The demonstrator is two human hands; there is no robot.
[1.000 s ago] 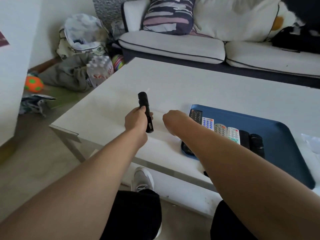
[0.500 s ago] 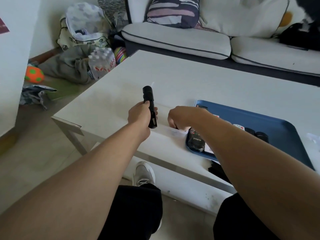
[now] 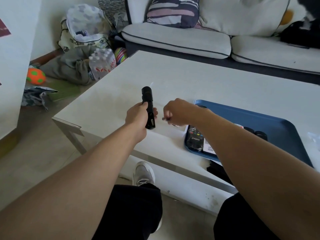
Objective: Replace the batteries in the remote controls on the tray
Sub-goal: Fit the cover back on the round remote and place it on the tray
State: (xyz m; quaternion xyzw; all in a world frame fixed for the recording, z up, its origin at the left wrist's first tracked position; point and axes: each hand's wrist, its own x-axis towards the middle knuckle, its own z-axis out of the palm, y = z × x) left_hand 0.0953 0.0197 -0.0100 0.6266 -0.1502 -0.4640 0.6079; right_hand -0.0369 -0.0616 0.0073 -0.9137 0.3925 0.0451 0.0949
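Left fingers point(image 3: 155, 113) around black remote point(image 3: 148, 108), above table point(image 3: 190, 80).

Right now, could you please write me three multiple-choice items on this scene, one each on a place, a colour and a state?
1. Where is the black remote?
A. on the sofa
B. in the left hand, above the white table
C. on the floor

2. What colour is the tray?
A. red
B. green
C. blue

3. What is the right hand doing?
A. pinching a small dark item
B. lying flat on the table
C. gripping the cushion

Answers: 1 B, the fingers wrap round its lower half. 2 C, its rim and floor are plainly blue. 3 A, the fingers are curled and the item's tip sticks out towards the remote; what it is, I cannot tell.
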